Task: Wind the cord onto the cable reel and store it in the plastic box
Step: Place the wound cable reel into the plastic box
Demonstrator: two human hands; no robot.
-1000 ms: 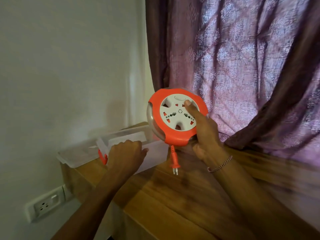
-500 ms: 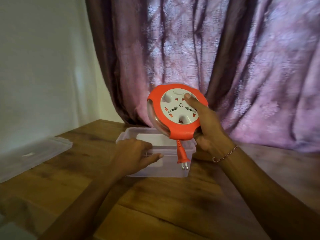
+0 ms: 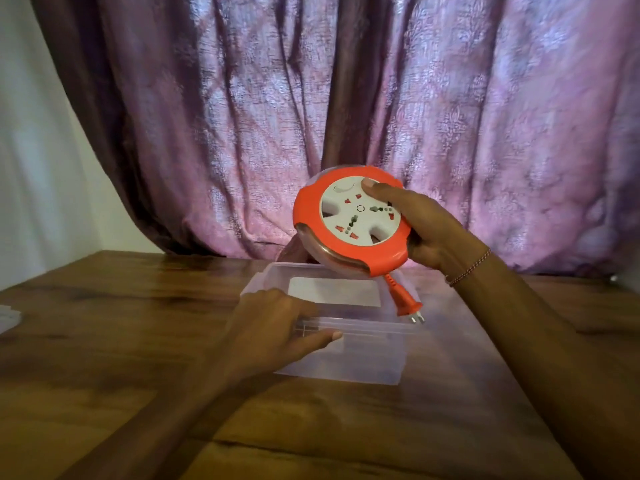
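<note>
Presently, item one: my right hand [image 3: 427, 233], curled round the round orange cable reel with a white socket face [image 3: 351, 225], thumb laid across the white face toward twelve o'clock, the other fingers hidden behind the rim at three o'clock. A thin beaded bracelet [image 3: 468, 268] sits on that wrist.

Item two: my left hand [image 3: 266, 327], fingers loosely extended and resting on the near rim of the clear rectangular plastic box [image 3: 367, 355], thumb stretched along the front wall toward three o'clock; it curls round nothing.

Item three: the reel itself, held tilted in the air above the far right part of the box, socket face turned toward me and slightly to nine o'clock. No loose cord shows beyond a short orange stub at the reel's five o'clock edge, from which the orange two-pin plug [image 3: 407, 304] hangs, over the box's open top near its right wall.

Item four: the box, open, standing on the brown wooden table [image 3: 104, 341], with a pale rectangular patch on its floor.

Item five: purple patterned curtain [image 3: 346, 98] at twelve o'clock behind the table; white wall [image 3: 34, 168] at ten o'clock.
</note>
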